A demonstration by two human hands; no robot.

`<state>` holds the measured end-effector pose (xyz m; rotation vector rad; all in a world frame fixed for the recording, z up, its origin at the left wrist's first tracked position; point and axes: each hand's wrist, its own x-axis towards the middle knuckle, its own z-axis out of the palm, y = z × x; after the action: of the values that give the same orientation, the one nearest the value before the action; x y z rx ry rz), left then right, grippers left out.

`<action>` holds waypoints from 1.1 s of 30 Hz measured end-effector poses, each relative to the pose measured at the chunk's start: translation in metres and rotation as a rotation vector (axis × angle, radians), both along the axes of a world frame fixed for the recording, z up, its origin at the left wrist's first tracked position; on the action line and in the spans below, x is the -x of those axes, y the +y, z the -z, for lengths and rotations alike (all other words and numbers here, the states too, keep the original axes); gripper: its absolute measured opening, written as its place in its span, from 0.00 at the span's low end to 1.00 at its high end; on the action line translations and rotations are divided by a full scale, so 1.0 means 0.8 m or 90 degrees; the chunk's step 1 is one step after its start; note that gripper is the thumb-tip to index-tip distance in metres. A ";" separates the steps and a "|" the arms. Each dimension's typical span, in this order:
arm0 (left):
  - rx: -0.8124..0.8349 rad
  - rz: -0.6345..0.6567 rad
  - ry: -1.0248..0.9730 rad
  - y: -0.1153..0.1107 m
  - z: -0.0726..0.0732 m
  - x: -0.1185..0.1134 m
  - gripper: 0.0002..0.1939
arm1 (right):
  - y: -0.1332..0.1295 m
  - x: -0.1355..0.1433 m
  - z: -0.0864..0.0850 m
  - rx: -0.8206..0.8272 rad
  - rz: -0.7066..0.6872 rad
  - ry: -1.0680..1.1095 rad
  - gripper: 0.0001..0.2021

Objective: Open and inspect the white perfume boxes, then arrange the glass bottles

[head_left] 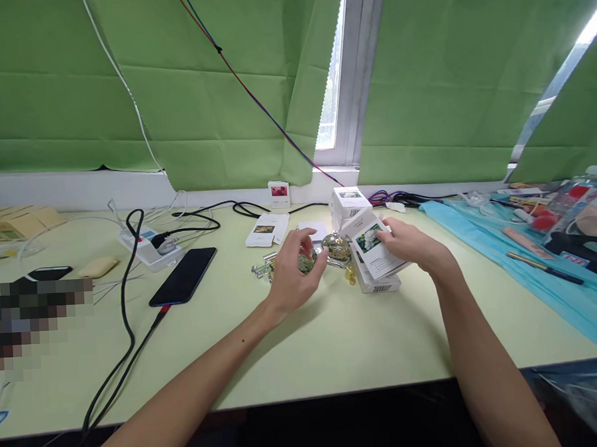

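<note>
Right hand [410,243]'s got the flower-print box [374,254] pinched at a tilt, over another white box [380,284] on the worktop [345,348]. Left hand [294,280]'s curled beside the shiny round thing [336,250], thumb and fingertips apart, can't tell if it's gripping anything.

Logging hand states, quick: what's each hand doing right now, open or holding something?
Left hand: open, loosely curled; whether it touches anything cannot be told.
Right hand: closed, holding a white flower-print box.
</note>
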<state>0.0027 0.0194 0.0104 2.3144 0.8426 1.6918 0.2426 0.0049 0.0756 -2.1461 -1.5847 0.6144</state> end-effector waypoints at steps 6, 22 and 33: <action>-0.028 0.000 0.010 -0.001 0.000 -0.001 0.13 | 0.005 0.001 0.006 0.041 -0.008 -0.061 0.15; -0.055 -0.004 0.033 -0.002 0.003 -0.004 0.09 | 0.020 -0.007 0.021 0.035 0.019 -0.181 0.17; -0.106 -0.002 0.062 -0.002 0.005 -0.005 0.10 | 0.021 -0.010 0.027 0.065 0.026 -0.206 0.20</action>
<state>0.0067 0.0180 0.0067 2.5233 0.7472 1.7242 0.2502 0.0213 0.0543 -2.4470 -1.6964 0.3533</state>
